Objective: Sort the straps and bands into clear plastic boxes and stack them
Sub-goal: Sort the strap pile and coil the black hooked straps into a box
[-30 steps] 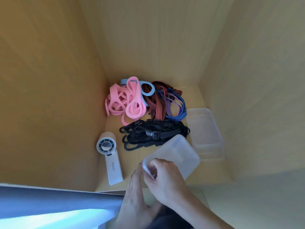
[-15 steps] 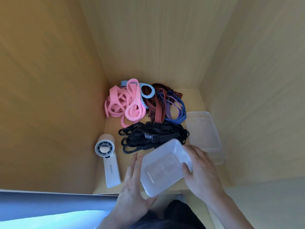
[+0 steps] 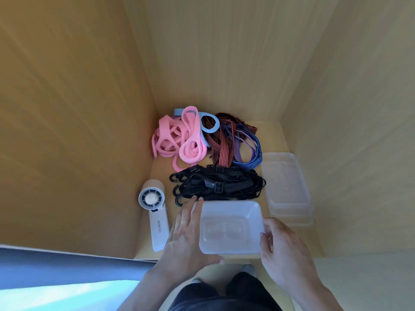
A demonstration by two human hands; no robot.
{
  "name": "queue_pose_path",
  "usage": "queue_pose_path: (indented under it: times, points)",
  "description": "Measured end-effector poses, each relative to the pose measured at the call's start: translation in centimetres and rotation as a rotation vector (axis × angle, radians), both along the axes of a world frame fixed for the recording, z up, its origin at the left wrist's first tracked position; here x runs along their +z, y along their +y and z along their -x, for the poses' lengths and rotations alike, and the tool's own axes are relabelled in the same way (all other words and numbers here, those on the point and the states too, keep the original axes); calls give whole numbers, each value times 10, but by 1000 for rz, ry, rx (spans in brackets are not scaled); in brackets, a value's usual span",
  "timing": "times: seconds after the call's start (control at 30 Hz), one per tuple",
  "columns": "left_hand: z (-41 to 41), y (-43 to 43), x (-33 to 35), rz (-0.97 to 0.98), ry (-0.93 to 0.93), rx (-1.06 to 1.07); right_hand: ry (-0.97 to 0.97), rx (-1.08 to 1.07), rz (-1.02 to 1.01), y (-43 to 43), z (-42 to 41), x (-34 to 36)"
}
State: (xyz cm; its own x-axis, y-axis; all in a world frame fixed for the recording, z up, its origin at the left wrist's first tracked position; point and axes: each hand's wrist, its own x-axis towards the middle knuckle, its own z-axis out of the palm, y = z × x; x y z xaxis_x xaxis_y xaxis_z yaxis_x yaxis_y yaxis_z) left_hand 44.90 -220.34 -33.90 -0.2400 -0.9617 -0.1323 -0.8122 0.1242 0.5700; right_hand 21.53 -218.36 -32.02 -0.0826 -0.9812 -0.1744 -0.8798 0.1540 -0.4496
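A clear plastic box [image 3: 231,223] sits open side up at the front of the wooden shelf floor [image 3: 161,173]. My left hand [image 3: 186,241] lies along its left wall with straight fingers, thumb at the near edge. My right hand [image 3: 283,250] grips its right rim with curled fingers. Behind the box lie black straps with hooks and buckles [image 3: 220,185]. Further back are pink bands [image 3: 177,140], a light blue band [image 3: 211,130], red-striped straps [image 3: 222,149] and blue and purple straps [image 3: 249,151].
More clear plastic boxes [image 3: 285,187] stand stacked at the right, against the wall. A white handheld fan [image 3: 155,214] lies at the front left. Wooden walls close the compartment on the left, back and right. A blue surface [image 3: 56,265] is at the lower left.
The clear box, held tilted in my right hand a second ago, has turned and come down flat with its opening up. My right hand shifted to its right rim and my left hand to its left side.
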Motion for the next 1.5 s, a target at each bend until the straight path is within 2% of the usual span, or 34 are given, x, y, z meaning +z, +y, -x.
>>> queue_pose_path:
  times: [0.1, 0.2, 0.27, 0.43, 0.6, 0.77, 0.87, 1.03, 1.3, 1.5]
  points:
    - [0, -1, 0, 4, 13, 3, 50, -12, 21, -10, 1, 8]
    - [-4, 2, -1, -7, 7, 3, -37, -27, 238, -35, -6, 19]
    - [-7, 4, 2, -22, 44, -3, -83, 61, 286, -58, -19, 22]
    - [-18, 6, 15, -4, 189, 54, 43, 236, 237, -102, -56, 12]
    - [-27, 12, 27, 93, 315, 195, 225, 196, 159, -131, -82, 0]
    - [-34, 19, 35, 184, 421, 275, 240, 246, 125, -147, -95, -11]
    - [-38, 20, 35, 161, 430, 350, 209, 264, 136, -151, -104, -14]
    - [-40, 19, 39, 134, 466, 404, -7, 169, 241, -156, -105, -3]
    - [-40, 4, 40, 86, 557, 443, -712, -103, 198, -173, -69, 59]
    - [-13, -37, 43, 18, 645, 348, -940, -146, 176, -172, -41, 118]
